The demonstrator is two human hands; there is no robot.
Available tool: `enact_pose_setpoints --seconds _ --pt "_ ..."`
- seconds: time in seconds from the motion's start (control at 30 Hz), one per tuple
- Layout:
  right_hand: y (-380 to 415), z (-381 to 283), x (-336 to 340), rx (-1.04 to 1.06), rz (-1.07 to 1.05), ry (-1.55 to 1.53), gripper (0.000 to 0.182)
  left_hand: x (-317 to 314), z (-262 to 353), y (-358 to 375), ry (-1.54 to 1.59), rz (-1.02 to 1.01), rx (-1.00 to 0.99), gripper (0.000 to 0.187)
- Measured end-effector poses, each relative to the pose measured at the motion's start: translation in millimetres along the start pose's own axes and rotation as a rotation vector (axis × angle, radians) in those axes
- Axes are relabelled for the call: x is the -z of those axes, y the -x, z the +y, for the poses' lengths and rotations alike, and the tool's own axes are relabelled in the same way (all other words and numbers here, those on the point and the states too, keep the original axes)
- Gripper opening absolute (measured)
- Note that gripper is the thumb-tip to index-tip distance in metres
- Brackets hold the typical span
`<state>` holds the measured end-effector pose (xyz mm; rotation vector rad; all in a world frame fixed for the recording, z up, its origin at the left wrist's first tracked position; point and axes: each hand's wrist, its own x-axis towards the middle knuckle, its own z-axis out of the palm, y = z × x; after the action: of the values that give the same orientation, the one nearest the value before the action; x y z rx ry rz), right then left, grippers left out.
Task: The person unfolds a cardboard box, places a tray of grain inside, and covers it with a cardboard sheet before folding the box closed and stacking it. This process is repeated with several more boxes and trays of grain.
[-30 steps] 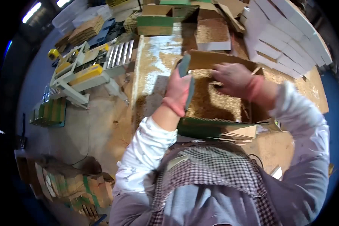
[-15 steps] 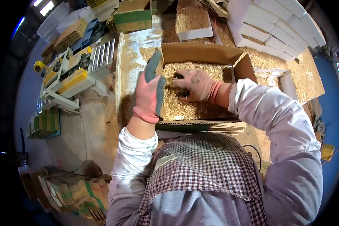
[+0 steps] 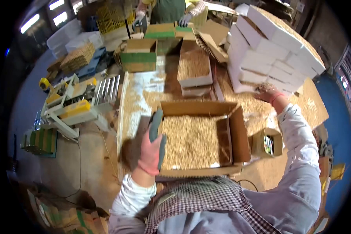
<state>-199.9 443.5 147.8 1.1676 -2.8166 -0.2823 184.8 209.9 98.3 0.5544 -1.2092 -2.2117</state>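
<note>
An open cardboard box [image 3: 199, 171] full of light-brown shavings [image 3: 191, 140] sits before me, with a white panel edge showing along its right inner side. My left hand [image 3: 153, 144], in a pink glove with a dark grey palm, grips the box's left wall. Farther right, my right hand [image 3: 268, 93] is stretched over the tabletop at the foot of a stack of white boxes [image 3: 257, 58]. Its gloved fingers look spread; their tips are slightly blurred against the shavings there, and I see nothing held.
Right of the box stands a small brown carton [image 3: 267, 143] with colourful contents. Behind lie a white box of shavings [image 3: 195, 74] and a green-banded carton [image 3: 138, 56]. A roller conveyor [image 3: 80, 99] stands left. Across the table, a co-worker's gloved hands [image 3: 184, 20] are near cartons.
My right hand has left the shavings in the box and moved right and away to the white stack. My left hand stays at the box's left wall. The view has tilted up, showing the co-worker.
</note>
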Motion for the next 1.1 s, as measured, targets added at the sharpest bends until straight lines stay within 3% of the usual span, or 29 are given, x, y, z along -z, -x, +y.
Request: enact_pose_setpoints --seconds 0.03,0.07,0.1,0.17,0.2,0.27,0.33,0.4,0.43,0.47,0.53,0.57,0.6,0.67,0.7,0.73,0.77,0.8,0.83,0.87,0.9,0.97,1.0,1.07,1.1 --pt "-32 -13 6 0.108 0.138 -0.209 0.037 -1 2 2 -0.001 -0.001 -0.016 0.051" --pt "-32 -57 49 0.061 0.056 -0.359 0.034 0 2 4 -0.038 0.014 0.034 0.050" --pt "-65 -60 38 0.077 0.055 -0.456 0.038 0 2 6 -0.078 0.029 0.085 0.049" --pt "-102 -91 48 -0.196 -0.210 -0.781 0.045 -6 7 10 -0.101 0.064 0.102 0.048" --pt "-136 -86 24 -0.184 -0.201 -0.783 0.045 -7 6 10 -0.106 0.101 0.113 0.047" --pt "-226 -80 -48 -0.075 0.068 -0.224 0.062 10 -7 12 -0.078 0.099 0.094 0.046" --pt "-252 -89 -70 -0.166 0.407 -0.183 0.087 13 -14 9 -0.361 0.179 0.052 0.046" --pt "-271 -95 -69 -0.275 0.199 -0.271 0.077 11 -16 12 -0.430 0.180 0.098 0.047" --pt "-311 -75 -112 -0.244 0.105 -0.483 0.079 12 -17 10 -0.483 0.183 0.096 0.048" --pt "-316 -77 -116 -0.251 0.089 -0.489 0.079 10 -14 9 -0.491 0.183 0.112 0.048" --pt "-287 -77 -116 -0.167 0.328 -0.171 0.070 2 -4 13 -0.366 0.234 0.207 0.048" --pt "-252 -89 -75 -0.189 0.346 -0.202 0.050 -3 3 12 -0.332 0.250 0.270 0.049" --pt "-245 -83 -75 -0.214 0.333 -0.196 0.050 2 1 10 -0.338 0.230 0.290 0.049" --pt "-226 -68 -76 0.007 0.140 -0.195 0.042 14 -9 13 -0.525 0.200 0.082 0.050" --pt "-205 -68 -64 0.074 0.139 -0.194 0.040 5 1 11 -0.361 0.217 0.151 0.052" --pt "-175 -70 -42 0.134 0.136 -0.204 0.039 11 -1 8 -0.523 0.187 0.092 0.053" --pt "-140 -71 -14 0.171 0.348 -0.251 0.037 0 16 8 -0.913 0.066 -0.085 0.058" --pt "-103 -74 19 0.209 0.563 -0.293 0.035 3 17 11 -0.954 0.118 -0.202 0.066" --pt "-53 -90 64 0.283 0.670 -0.188 0.032 17 20 18 -1.482 0.192 -0.501 0.075" --pt "-4 -111 85 0.358 0.754 -0.088 0.029 46 15 11 -1.134 0.107 -0.834 0.074" --pt "31 -127 65 0.341 0.711 -0.101 0.029 15 35 10 -1.142 0.082 -0.790 0.074" --pt "97 -148 23 0.729 0.257 -0.311 0.025 -73 91 -5 -1.282 -0.071 -1.391 0.074" --pt "121 -152 17 0.887 0.041 -0.409 0.023 -68 88 -16 -1.168 -0.516 -1.427 0.075" --pt "153 -161 25 0.903 -0.404 0.000 0.028 -115 96 2 -2.096 -0.941 -0.929 0.085" --pt "154 -156 25 0.878 -0.347 -0.118 0.031 -117 74 -4 -2.129 -1.096 -0.691 0.091"
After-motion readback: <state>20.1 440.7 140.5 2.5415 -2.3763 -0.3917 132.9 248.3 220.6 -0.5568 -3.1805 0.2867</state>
